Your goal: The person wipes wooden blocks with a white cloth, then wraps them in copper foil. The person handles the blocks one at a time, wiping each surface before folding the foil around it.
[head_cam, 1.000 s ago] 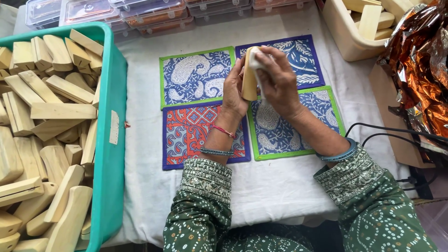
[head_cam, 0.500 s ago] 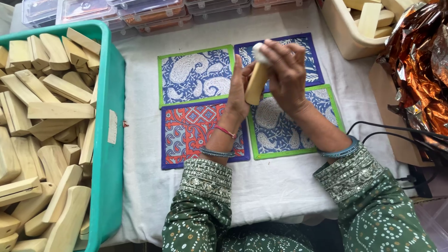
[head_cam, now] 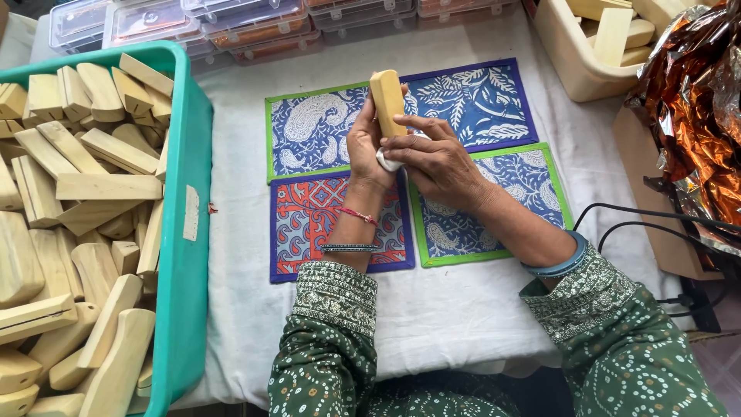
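- Above the four patterned cloth mats (head_cam: 340, 232), the left hand (head_cam: 367, 150) holds a pale wooden block (head_cam: 387, 100) upright.
- The right hand (head_cam: 436, 162) presses a small white piece (head_cam: 386, 162) against the block's lower part, fingers closed on it.

Pale tan wooden block (head_cam: 387, 99); white cloth wad (head_cam: 388, 161); teal plastic crate (head_cam: 187, 232); blue paisley mats, green-edged (head_cam: 309, 131); red-orange geometric mat, purple-edged (head_cam: 309, 224); white tablecloth (head_cam: 455, 309); green dotted sleeves (head_cam: 324, 340); crinkled copper foil (head_cam: 695, 100)
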